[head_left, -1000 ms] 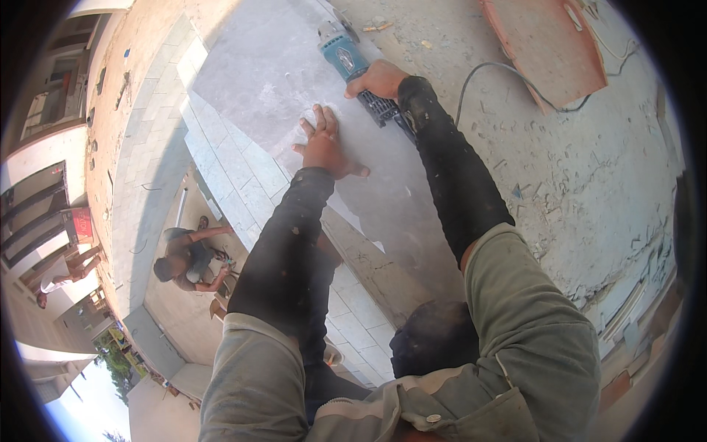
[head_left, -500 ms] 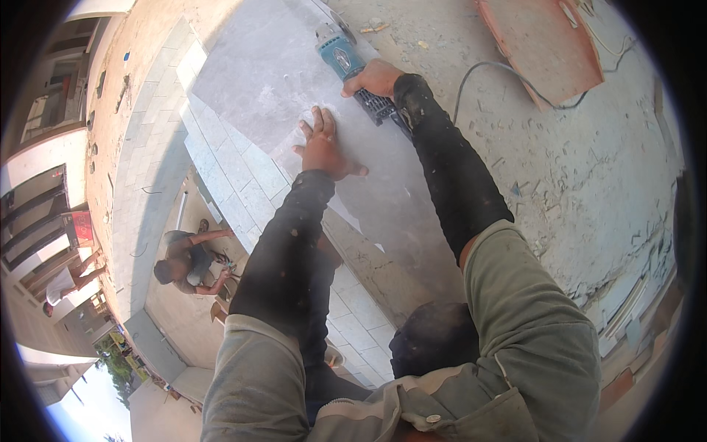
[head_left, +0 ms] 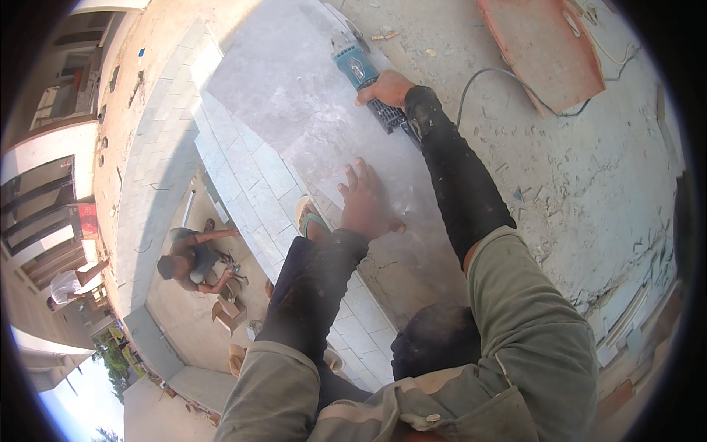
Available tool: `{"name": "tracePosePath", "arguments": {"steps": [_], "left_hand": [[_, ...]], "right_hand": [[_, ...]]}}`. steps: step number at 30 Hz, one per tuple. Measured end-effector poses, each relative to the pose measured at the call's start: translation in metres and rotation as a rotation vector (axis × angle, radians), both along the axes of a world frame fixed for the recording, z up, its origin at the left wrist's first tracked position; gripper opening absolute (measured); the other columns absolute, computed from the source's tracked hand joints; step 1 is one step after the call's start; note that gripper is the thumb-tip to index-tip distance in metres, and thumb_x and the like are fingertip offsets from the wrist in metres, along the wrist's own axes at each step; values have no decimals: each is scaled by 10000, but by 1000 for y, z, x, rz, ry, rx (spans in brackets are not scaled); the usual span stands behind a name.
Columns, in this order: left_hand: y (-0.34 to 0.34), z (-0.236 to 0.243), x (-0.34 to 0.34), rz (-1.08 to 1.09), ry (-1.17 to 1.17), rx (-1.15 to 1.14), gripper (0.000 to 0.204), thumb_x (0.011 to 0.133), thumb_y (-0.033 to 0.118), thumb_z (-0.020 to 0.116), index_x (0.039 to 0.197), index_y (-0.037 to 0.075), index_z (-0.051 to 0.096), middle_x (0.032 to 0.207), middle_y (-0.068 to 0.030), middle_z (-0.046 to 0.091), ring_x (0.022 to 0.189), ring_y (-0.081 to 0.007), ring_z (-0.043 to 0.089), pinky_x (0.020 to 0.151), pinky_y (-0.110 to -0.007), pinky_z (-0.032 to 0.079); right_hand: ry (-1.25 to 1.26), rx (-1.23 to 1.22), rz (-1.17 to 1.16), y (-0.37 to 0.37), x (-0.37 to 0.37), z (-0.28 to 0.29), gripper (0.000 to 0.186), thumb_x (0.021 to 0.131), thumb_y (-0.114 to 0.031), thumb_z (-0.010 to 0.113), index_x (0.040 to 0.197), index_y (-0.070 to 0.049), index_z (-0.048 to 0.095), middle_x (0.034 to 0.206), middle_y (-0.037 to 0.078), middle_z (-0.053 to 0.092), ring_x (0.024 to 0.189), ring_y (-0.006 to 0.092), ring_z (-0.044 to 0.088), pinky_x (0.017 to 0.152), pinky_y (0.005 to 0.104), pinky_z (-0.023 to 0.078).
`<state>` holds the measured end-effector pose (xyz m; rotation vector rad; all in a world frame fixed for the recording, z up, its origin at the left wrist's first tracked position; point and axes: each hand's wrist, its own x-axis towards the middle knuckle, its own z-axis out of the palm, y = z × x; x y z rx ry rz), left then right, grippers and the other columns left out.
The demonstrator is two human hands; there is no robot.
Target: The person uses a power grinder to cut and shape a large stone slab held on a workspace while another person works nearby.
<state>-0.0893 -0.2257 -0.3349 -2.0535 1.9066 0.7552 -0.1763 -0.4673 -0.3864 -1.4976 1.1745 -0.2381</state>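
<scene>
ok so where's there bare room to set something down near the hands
The dusty grey slab has open room beyond the left hand, left of the grinder. Crowded: around the grinder in the right hand, and just left of the left hand, where a sandalled foot shows.

No lettering is legible, even on the teal grinder point(head_left: 367, 76).

The rough concrete floor point(head_left: 567, 184) extended to the right of your right hand point(head_left: 389, 90). Farther right of that grip, it carried a reddish panel point(head_left: 545, 55), a dark cable point(head_left: 492, 70) and scattered fragments point(head_left: 518, 194). A grey slab point(head_left: 320, 140) lay beneath your left hand point(head_left: 362, 202), with white dust point(head_left: 313, 107) ahead of that hand.
</scene>
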Motion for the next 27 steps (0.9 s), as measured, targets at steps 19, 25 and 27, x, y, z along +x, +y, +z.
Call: {"name": "tracePosePath", "arguments": {"steps": [19,25,27], "left_hand": [[24,-11,-14,67,49,-79,1335,468,350,973,1504,-104,264,1616,-325,148,1482,-561,129,1135,-699,237],[39,-18,-19,41,73,-93,1180,553,312,943,1479,-90,332,1598,-313,220,1458,-563,200,1113,-697,276],[43,-19,-17,6,71,-116,1080,611,304,915,1449,-99,366,1577,-322,250,1441,-563,233,1093,-701,299]], "right_hand": [[-29,36,-2,13,-5,-1,625,616,-391,857,954,118,726,965,230,717,867,294,691,782,355,521],[-22,27,-1,14,-7,-4,638,615,-388,853,977,120,720,991,237,713,882,309,689,801,363,519],[-13,16,19,12,-7,-1,647,615,-396,849,989,115,720,993,235,713,889,314,689,808,364,518]]}}
